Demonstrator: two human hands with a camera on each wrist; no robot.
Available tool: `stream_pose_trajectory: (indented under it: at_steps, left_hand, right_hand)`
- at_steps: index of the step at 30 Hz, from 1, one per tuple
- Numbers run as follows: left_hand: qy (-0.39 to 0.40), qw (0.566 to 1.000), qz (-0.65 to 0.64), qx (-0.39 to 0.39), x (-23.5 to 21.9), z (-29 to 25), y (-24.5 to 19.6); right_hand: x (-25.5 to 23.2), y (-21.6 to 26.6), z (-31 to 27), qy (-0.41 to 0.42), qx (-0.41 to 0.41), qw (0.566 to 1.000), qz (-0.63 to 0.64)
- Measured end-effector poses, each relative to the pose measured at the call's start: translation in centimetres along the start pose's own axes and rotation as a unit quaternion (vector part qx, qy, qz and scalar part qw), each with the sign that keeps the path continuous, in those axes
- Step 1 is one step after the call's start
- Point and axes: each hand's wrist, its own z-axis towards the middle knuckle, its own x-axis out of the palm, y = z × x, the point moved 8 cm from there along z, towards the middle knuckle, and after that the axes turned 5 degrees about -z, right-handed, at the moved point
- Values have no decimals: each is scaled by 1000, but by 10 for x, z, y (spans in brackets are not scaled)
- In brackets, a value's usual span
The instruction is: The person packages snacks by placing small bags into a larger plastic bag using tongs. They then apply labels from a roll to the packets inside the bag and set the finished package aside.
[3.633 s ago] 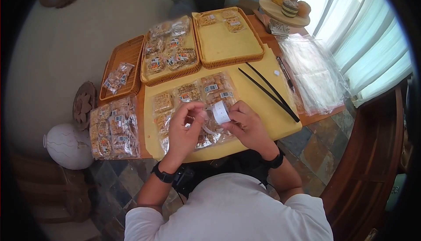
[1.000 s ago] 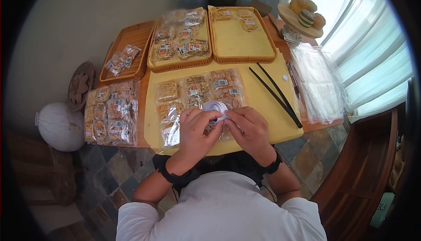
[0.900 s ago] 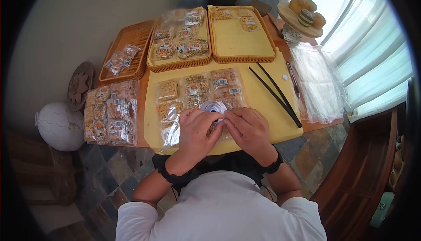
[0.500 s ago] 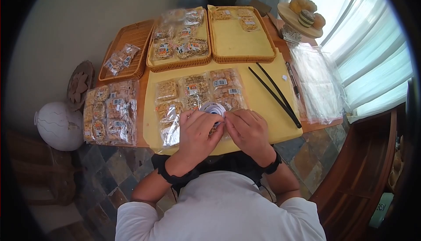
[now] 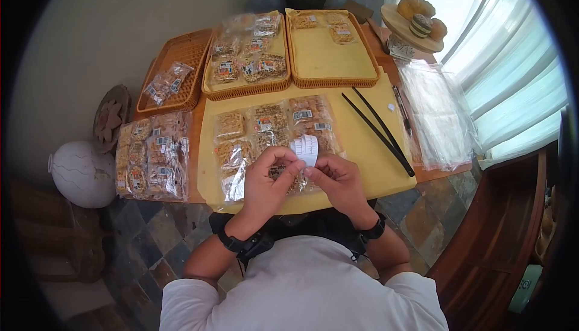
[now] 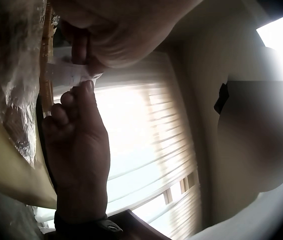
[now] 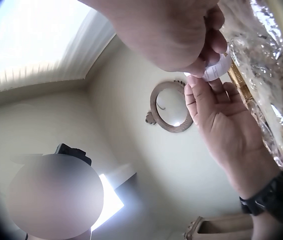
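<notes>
A small roll of white printed labels point(image 5: 306, 149) is held up over the table in the head view. My left hand point(image 5: 265, 181) pinches its near edge from the left, thumb against fingers. From the other side my right hand point(image 5: 339, 184) grips it, the thumb tip close to the left one. The left wrist view shows the roll point(image 6: 66, 74) between both hands; in the right wrist view the roll point(image 7: 217, 69) curves out from under the fingers. Below the hands lies a clear pack of nut snack squares point(image 5: 263, 123), partly hidden by them.
A similar pack point(image 5: 154, 156) lies to the left. Wicker trays point(image 5: 335, 82) with wrapped snacks line the back. Black tongs point(image 5: 380, 132), a pen point(image 5: 403, 107) and clear plastic bags point(image 5: 437, 114) lie to the right.
The label roll has tipped up from lying flat-on, so its printed outer band faces the camera. Both hands have turned slightly, bringing the thumbs into view; earlier still, a strip hung loose from the roll.
</notes>
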Motion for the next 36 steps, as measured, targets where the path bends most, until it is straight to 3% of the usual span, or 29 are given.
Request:
stream_pose_trajectory:
  at_steps: [2,8,10,15,17,20,22,23,25,30,36]
  left_hand:
    - [-2,999,-30,-10,-1,0,3]
    - [33,999,2,18,2,3,-7]
    - [40,999,-20,-3,3,4,-1]
    - [36,997,-58,-26,2,3,2]
    - [41,998,26,30,2,3,-6]
    - [30,998,41,47,1,4,-11]
    - [26,999,31,26,2,4,-8]
    - [23,999,22,5,2,3,-4]
    - [33,999,35,22,4,4,-4]
    - [56,997,56,25,5,3,-14]
    - [69,988,107,86,6,3,-19]
  right_hand:
    - [-3,0,1,0,2,999,41]
    - [-9,27,1,-13,-106,994,36]
    - [-4,52,-4,-1,-192,973,-126]
    - [2,50,-4,23,-202,961,-190]
    - [5,50,-6,32,-201,956,-210]
    - [0,49,-3,-20,-145,964,-223]
    - [-6,73,-11,-142,-285,905,-282]
    - [-7,74,-10,-142,-285,905,-283]
    - [5,86,-16,-128,-363,840,-384]
    - [4,83,-12,-120,-349,839,-401]
    - [2,84,-10,-118,-346,846,-387]
